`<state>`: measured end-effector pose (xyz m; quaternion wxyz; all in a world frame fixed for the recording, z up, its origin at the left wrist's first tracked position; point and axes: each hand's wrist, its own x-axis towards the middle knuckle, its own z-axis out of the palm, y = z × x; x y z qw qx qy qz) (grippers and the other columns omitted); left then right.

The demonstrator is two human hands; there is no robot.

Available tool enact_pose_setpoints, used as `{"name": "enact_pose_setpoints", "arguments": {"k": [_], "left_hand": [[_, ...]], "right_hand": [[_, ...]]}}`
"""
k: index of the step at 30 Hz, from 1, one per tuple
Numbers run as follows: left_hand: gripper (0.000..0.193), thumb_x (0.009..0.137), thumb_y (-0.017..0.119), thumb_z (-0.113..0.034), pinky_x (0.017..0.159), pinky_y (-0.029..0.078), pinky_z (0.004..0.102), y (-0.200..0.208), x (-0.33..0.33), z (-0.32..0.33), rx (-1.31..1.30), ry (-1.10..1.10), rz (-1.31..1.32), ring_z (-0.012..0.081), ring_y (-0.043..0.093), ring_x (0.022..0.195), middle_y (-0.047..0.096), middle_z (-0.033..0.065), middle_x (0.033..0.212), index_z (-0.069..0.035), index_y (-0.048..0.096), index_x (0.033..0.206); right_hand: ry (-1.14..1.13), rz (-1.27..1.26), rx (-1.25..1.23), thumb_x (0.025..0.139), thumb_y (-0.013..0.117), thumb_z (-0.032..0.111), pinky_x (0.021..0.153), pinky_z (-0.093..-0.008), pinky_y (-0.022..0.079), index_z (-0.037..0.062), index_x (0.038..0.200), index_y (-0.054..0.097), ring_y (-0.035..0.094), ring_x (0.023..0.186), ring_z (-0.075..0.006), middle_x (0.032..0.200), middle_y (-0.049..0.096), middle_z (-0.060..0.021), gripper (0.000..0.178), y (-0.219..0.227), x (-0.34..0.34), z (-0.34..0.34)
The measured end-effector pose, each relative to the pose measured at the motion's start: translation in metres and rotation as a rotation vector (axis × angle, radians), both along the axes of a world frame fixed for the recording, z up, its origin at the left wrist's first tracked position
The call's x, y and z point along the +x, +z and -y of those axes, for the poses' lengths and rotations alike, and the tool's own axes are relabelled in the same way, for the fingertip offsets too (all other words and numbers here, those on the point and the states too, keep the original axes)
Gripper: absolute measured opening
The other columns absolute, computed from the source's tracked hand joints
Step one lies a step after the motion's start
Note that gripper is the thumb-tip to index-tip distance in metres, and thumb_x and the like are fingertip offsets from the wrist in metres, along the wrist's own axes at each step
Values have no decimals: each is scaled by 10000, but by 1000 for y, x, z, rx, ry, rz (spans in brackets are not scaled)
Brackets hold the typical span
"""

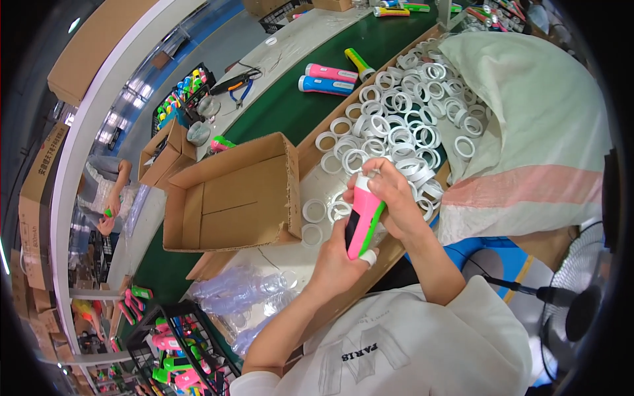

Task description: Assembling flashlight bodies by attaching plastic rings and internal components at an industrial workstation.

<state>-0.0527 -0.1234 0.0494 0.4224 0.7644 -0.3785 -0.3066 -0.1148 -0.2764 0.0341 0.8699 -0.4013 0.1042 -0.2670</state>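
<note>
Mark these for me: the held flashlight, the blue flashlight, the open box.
Held flashlight (365, 216): head view, on the pink side of its body.
Blue flashlight (325, 86): head view, on the middle of its body.
Open box (231, 221): head view, on its bare inside bottom.

From my end I see the wearer in a loose white shirt (456, 350), its cloth softly creased. The print (360, 356) on its front shows me pale grey block shapes crossed by bold dark lettering, with fainter, thinner script above. The left sleeve (256, 383) and right sleeve (485, 298) are short and white. I find the left hand (333, 267) and right hand (396, 198) ungloved.
</note>
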Motion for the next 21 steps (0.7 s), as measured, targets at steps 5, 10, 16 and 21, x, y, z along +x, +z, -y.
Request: {"name": "enact_pose_setpoints", "arguments": {"k": [5,10,16,21], "left_hand": [[623,863,685,-197,837,456,293,44,70,61,-421,164,-87,140,536,968,556,68,1103,-29,375,1376],[727,844,676,-270,1018,364,401,56,172,54,-182,327,720,381,422,1220,403,278,1327,55,322,1391],[859,757,734,-263,1058,287,541,11,202,-139,424,994,1196,477,299,1317,301,342,1414,-149,279,1476],[992,823,715,-297,854,494,448,-45,157,-206,-338,1185,-170,309,537,1044,451,117,1317,-230,8,1516]], "right_hand": [[-430,-276,-653,869,679,235,880,-340,475,32,1237,475,552,1077,-229,1173,551,-137,468,-20,-27,48],[-560,-683,-1329,790,723,196,878,-411,446,31,1145,540,523,1044,-378,1173,508,-215,432,-20,-70,64],[-421,-689,-1601,687,799,258,982,-511,383,85,1202,538,396,1201,-437,1281,400,-206,603,-27,-109,45],[-599,-771,-1812,687,778,244,1004,-506,354,88,1177,556,376,1225,-425,1263,409,-221,560,-18,-75,83]]}}
